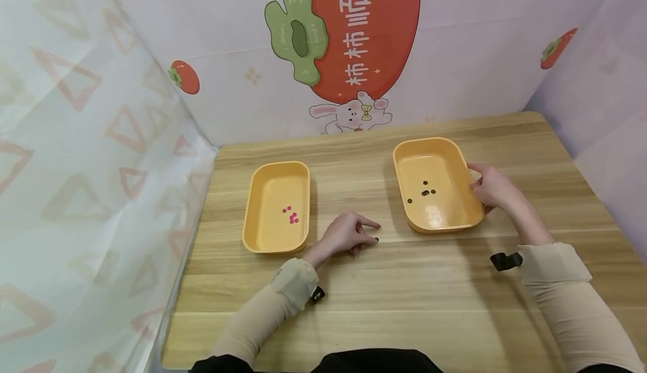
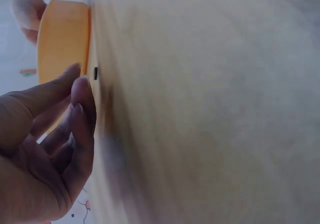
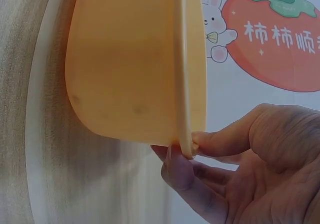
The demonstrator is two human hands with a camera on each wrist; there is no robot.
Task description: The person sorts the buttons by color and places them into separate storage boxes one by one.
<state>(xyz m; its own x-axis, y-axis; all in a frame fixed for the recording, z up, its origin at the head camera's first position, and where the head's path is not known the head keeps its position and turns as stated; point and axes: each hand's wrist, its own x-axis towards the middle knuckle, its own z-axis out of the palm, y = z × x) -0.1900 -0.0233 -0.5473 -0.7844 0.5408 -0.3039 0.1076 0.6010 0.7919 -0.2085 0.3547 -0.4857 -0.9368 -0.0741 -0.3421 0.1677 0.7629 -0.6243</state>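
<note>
My left hand (image 1: 349, 233) is low over the middle of the table, its index finger reaching out. A small black bead (image 2: 95, 73) lies on the wood right at its fingertips, outside the grip. On the right is a yellow-orange plastic tray (image 1: 429, 224) with several dark beads (image 1: 425, 193) inside. My right hand (image 1: 492, 187) pinches that tray's right rim; in the right wrist view the thumb presses one side of the lip (image 3: 186, 83) and the fingers the other.
Left of my left hand stands a second yellow-orange tray (image 1: 256, 215) with several pink beads (image 1: 293, 218) in it. The wood-grain table (image 1: 404, 294) meets a printed cloth backdrop (image 1: 242, 114) at its back and left side.
</note>
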